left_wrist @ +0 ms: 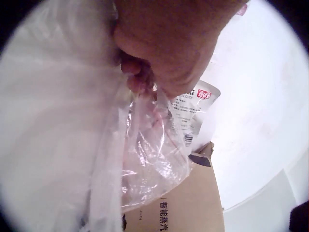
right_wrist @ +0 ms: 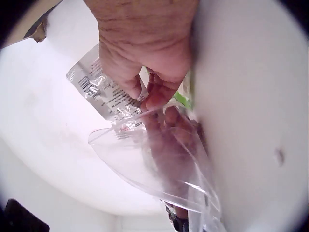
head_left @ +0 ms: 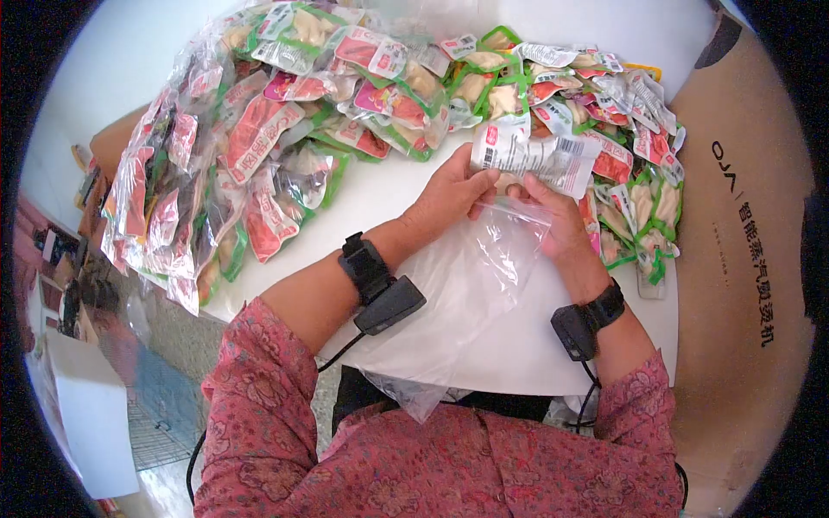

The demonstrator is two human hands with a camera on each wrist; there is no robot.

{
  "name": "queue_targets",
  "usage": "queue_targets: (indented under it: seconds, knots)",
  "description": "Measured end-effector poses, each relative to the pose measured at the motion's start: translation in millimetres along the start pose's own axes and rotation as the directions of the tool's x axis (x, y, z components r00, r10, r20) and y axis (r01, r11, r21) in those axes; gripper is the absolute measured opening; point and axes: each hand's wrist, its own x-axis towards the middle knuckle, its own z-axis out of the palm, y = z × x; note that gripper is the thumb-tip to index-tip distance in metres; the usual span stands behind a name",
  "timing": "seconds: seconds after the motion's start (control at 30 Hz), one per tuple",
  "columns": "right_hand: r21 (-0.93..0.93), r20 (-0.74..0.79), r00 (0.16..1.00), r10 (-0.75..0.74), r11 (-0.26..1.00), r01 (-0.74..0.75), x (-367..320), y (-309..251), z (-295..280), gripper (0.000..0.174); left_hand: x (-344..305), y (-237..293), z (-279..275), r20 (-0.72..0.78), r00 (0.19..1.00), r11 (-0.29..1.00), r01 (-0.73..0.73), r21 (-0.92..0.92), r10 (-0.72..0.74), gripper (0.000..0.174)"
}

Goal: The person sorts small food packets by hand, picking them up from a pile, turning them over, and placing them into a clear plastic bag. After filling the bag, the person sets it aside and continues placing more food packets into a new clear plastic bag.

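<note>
A silver food packet [head_left: 553, 164] with printed text and a barcode stands between the two hands, just above the mouth of a clear plastic bag [head_left: 466, 285]. The right hand [head_left: 560, 226] pinches the packet's lower part, its thumb lying over the printed side in the right wrist view. Curled fingers of the left hand [head_left: 453, 194] grip the bag near its mouth, as the left wrist view shows. From the right wrist, the left hand [right_wrist: 169, 150] appears through the clear film. The bag's body hangs toward the person's lap.
A large clear sack [head_left: 199, 164] full of similar packets covers the left of the white table [head_left: 389, 194]. Loose packets [head_left: 604, 112] with green edges pile up at the back right. A tall cardboard box [head_left: 734, 198] stands along the right side.
</note>
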Motion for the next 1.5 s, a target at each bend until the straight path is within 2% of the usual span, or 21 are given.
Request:
queue_targets:
  seconds: [0.13,0.23,0.27,0.3,0.33,0.37,0.47,0.5,0.57,0.63,0.67,0.73,0.77,0.83,0.93,0.97,1.07,1.1,1.23,1.4,1.5]
  knots:
    - [0.117,0.029,0.999,-0.02,0.993,0.017,-1,-5,8,0.025,-3,6,1,-0.148,0.985,0.996,0.08,-0.027,-0.083,0.021]
    - [-0.022,0.126,0.972,-0.199,0.979,0.203,-3,-15,15,0.03,2,2,-5,0.006,0.994,0.993,0.11,0.054,-0.11,0.023]
    - [-0.34,0.213,0.907,-0.364,0.842,0.418,-3,-17,12,0.031,4,-1,-6,0.007,0.994,0.993,0.106,0.055,-0.106,0.023]
    - [-0.589,0.346,0.811,-0.471,0.564,0.579,-3,-20,9,0.033,4,0,-6,0.097,0.978,0.967,0.197,-0.163,-0.183,0.027]
    - [-0.589,0.348,0.81,-0.472,0.562,0.581,-2,-22,8,0.033,4,1,-5,0.2,0.951,0.883,0.296,-0.364,-0.236,0.032]
    - [-0.574,0.37,0.803,-0.467,0.564,0.593,-1,-24,6,0.033,5,-4,-10,0.278,0.942,0.86,0.293,-0.417,-0.187,0.043]
    - [-0.617,0.432,0.769,-0.471,0.468,0.633,1,-29,5,0.031,4,4,-11,0.403,0.912,0.79,0.298,-0.535,-0.071,0.037]
    - [-0.591,0.413,0.798,-0.438,0.538,0.601,2,-28,4,0.032,3,5,-9,0.402,0.913,0.791,0.296,-0.536,-0.069,0.037]
    - [-0.562,0.397,0.826,-0.4,0.606,0.563,3,-23,4,0.032,-1,5,-3,0.158,0.974,0.891,0.216,-0.399,-0.165,0.031]
    - [-0.449,0.306,0.877,-0.371,0.756,0.476,1,-17,9,0.033,1,5,-6,0.167,0.975,0.876,0.205,-0.437,-0.145,0.029]
    - [-0.448,0.307,0.877,-0.37,0.756,0.476,-2,-17,11,0.033,2,5,-7,0.177,0.976,0.859,0.196,-0.473,-0.125,0.028]
    - [-0.34,0.142,0.955,-0.261,0.893,0.295,-11,-27,24,0.035,2,3,-6,0.159,0.981,0.849,0.178,-0.497,-0.112,0.026]
    - [-0.341,0.142,0.955,-0.261,0.893,0.295,-6,-23,14,0.035,3,3,-6,0.142,0.985,0.839,0.161,-0.52,-0.101,0.024]
    - [-0.062,-0.011,0.997,-0.082,0.995,0.081,7,-16,-11,0.047,3,2,-6,0.096,0.988,0.821,0.154,-0.549,-0.121,0.021]
    - [0.094,0.064,0.998,0.019,0.995,-0.025,6,-23,-14,0.057,4,1,-5,0.0,0.987,0.795,0.131,-0.592,-0.162,0.017]
    - [0.138,0.04,0.997,0.068,0.988,-0.073,6,-21,-17,0.052,5,0,-5,-0.054,0.982,0.786,0.112,-0.608,-0.181,0.016]
    - [-0.031,0.046,0.999,0.0,1.0,0.001,-5,-22,6,0.046,4,-2,-9,-0.072,0.984,0.821,0.095,-0.563,-0.163,0.019]
    - [-0.05,0.16,0.987,-0.011,0.999,0.02,-3,-24,8,0.044,4,-2,-10,-0.072,0.984,0.821,0.096,-0.563,-0.165,0.019]
    - [-0.061,0.126,0.991,-0.038,0.997,0.046,3,-19,1,0.041,4,3,-10,-0.001,0.985,0.815,0.142,-0.562,-0.172,0.016]
    - [0.069,-0.076,0.983,-0.166,0.983,0.171,6,-20,-7,0.03,2,7,-8,0.132,0.975,0.841,0.221,-0.493,-0.179,0.015]
    - [-0.022,-0.151,0.962,-0.228,0.974,0.227,5,-23,-6,0.029,0,5,-7,0.155,0.974,0.922,0.208,-0.327,-0.165,0.017]
